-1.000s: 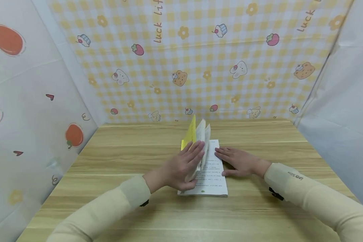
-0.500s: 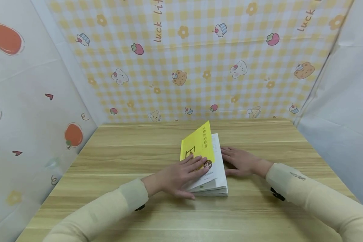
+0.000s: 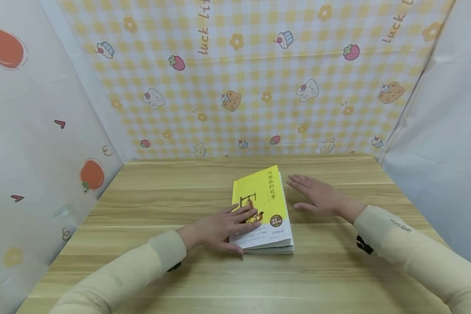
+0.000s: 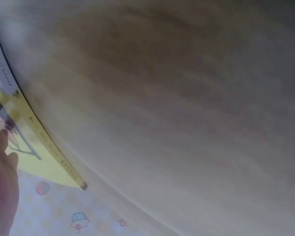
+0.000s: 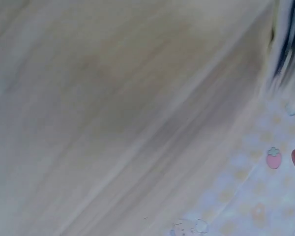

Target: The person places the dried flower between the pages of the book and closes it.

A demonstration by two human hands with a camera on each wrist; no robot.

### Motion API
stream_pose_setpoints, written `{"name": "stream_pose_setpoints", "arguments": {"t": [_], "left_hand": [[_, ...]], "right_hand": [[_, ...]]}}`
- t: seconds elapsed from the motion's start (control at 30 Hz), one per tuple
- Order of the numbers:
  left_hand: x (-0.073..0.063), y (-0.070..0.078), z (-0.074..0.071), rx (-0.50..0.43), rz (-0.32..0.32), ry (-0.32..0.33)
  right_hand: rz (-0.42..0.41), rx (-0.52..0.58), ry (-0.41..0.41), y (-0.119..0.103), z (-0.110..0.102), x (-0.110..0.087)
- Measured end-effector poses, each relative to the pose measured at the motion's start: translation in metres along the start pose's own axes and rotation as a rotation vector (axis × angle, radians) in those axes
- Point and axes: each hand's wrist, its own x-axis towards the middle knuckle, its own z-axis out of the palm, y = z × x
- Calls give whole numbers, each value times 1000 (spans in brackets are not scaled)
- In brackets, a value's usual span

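Note:
A paperback book (image 3: 259, 185) with a yellow cover and a white lower band lies on the wooden table. Its cover is down over the pages, though the right side stands slightly raised and the pages show a gap at the near edge. My left hand (image 3: 225, 229) rests on the cover's lower left with its fingers spread. Part of that hand (image 4: 1, 182) and the book's yellow spine (image 4: 49, 142) show in the left wrist view. To the right of the book, apart from it, my right hand (image 3: 323, 196) hovers with straight fingers. The right wrist view catches the book's page edges (image 5: 287, 49), blurred.
The wooden table (image 3: 172, 192) runs back to a yellow checked cloth (image 3: 212, 87) with cartoon prints. White cloth (image 3: 35, 131) with fruit prints hangs on the left, and plain white cloth (image 3: 447, 131) hangs on the right.
The book's standing pages and yellow cover have come down to the right, over the open page. My left hand has flattened onto the cover, and my right hand has moved off the book's right edge.

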Motion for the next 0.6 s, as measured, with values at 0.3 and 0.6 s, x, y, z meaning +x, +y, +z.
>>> {"name": "stream_pose_setpoints", "arguments": {"t": [0.3,0.6], "left_hand": [[1,0,-2,2,-40,-76],[1,-2,1,43,-39,-109]], "right_hand": [[-21,124,-32,-26,2,16],[11,118,-182,-40,14,15]]}}
